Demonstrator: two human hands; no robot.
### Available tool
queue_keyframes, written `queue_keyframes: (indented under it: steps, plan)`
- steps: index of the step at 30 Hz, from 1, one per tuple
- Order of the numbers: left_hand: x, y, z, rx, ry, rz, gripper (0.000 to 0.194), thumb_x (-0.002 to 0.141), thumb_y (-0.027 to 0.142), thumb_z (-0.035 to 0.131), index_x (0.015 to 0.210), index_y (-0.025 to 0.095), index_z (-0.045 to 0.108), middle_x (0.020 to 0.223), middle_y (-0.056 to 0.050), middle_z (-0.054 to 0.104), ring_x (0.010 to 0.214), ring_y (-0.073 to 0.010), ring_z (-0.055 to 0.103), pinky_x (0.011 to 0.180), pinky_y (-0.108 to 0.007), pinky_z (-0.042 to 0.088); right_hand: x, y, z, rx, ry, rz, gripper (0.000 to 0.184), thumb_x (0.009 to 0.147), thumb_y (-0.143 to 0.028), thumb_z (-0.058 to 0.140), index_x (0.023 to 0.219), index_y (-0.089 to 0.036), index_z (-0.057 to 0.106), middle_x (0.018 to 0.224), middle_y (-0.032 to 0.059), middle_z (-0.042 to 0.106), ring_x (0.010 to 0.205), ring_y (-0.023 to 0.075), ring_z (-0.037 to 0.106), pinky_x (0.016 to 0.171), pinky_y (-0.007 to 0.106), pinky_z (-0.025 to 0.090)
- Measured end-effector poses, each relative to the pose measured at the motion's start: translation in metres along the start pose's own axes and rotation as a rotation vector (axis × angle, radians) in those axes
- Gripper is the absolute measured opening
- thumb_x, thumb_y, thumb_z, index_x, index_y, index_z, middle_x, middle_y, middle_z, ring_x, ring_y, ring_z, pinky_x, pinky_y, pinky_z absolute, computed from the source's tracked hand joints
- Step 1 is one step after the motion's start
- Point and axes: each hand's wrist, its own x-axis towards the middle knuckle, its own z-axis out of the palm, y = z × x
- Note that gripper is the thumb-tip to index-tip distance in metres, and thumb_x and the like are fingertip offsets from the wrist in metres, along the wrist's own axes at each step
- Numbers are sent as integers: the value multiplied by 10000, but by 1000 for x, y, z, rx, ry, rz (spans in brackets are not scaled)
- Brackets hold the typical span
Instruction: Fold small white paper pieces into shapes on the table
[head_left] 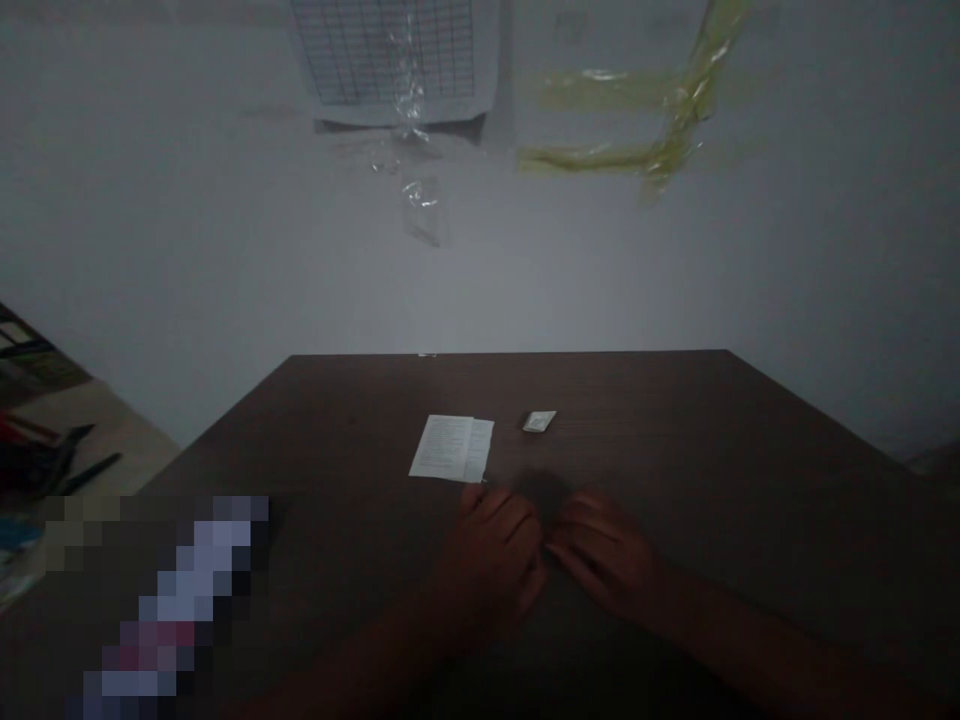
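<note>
My left hand (501,540) is closed, its fingers curled, just below the printed paper sheets (442,447) on the dark table. Its fingertips come close to the lower corner of the sheets. My right hand (609,548) is closed too, with fingers pressed together and pointing at the left hand. The two hands nearly meet. Dim light hides what, if anything, is between the fingers of either one. Beyond the right hand lies a small folded white paper (539,422).
The brown table (637,400) backs onto a pale wall (480,290) with a taped grid sheet (386,50) and yellow tape (600,157). A blurred-out long object (184,590) lies at the left. Assorted things (45,460) are beyond the table's left edge.
</note>
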Motion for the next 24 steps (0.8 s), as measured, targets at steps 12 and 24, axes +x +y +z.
queue_keyframes:
  steps: [12,24]
  plan:
    - [6,-18,-5,55,-12,-164,183,751,66,653,827,225,602,882,-5,709,886,-241,670,839,-415,477,0,12,-11,23,44,56,139,1090,-167,592,1124,-238,706,902,32,760,823,210,725,777,382,624]
    - [4,-10,-8,-57,16,-87,163,882,72,649,966,211,657,1020,-13,762,951,-229,701,863,-419,457,-3,15,-7,14,5,26,109,1089,-172,607,1096,-220,704,899,27,758,822,202,708,786,379,595]
